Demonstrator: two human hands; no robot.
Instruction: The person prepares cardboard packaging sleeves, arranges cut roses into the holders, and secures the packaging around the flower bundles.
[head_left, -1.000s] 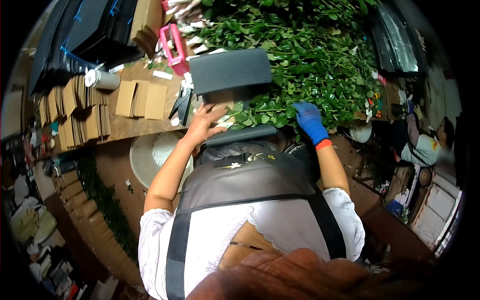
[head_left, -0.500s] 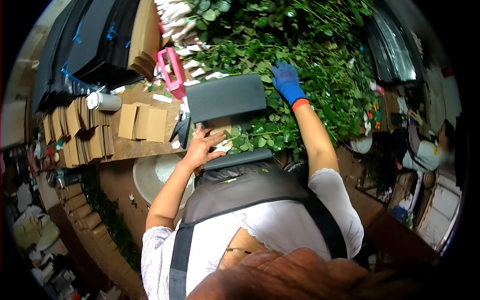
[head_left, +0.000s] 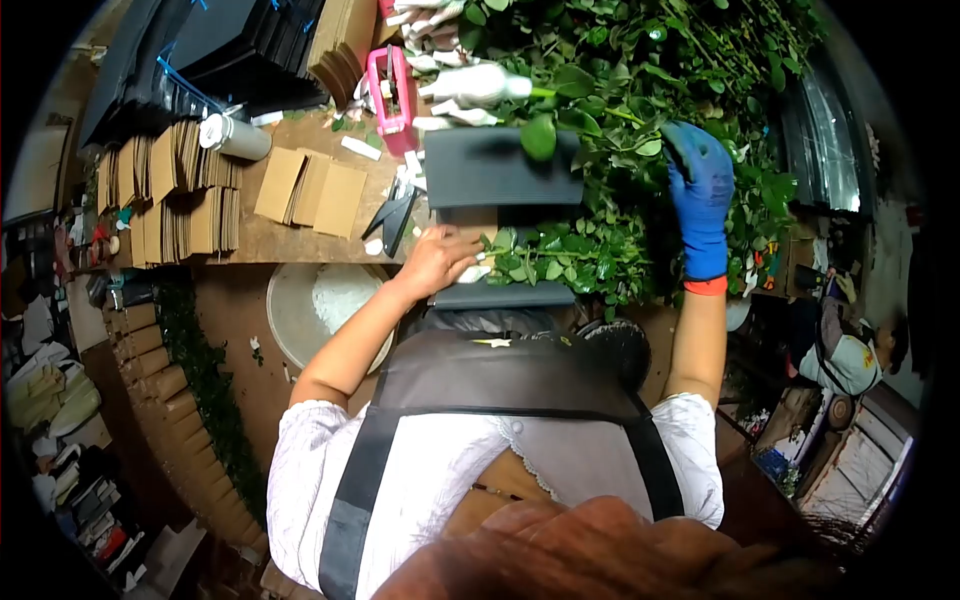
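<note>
My right hand [head_left: 700, 190], in a blue glove with an orange cuff, is closed around a leafy rose stem [head_left: 625, 117]. That stem ends in a white-wrapped flower head [head_left: 485, 86], raised above the pile. My bare left hand [head_left: 443, 262] lies with fingers stretched over a tan cardboard piece [head_left: 468, 220] and beside a white-wrapped head [head_left: 475, 272]. Under it is a dark ribbed sheet [head_left: 505, 165], its far flap standing behind and its near edge by my apron. Leafy stems [head_left: 575, 258] lie across the sheet, pointing right.
A large heap of leafy stems [head_left: 620, 50] covers the back. Left are a pink frame-like holder [head_left: 405, 130], a black V-shaped tool [head_left: 396, 218], folded cardboard pieces [head_left: 312, 190], a white canister [head_left: 235, 137] and stacked dark sheets [head_left: 255, 55]. A round tub [head_left: 285, 320] stands below. Another person [head_left: 850, 345] is far right.
My gloved right hand has moved right from the heap, drawing out a stem with a white-wrapped head. My left hand stays on the sheet. The camera view has shifted.
</note>
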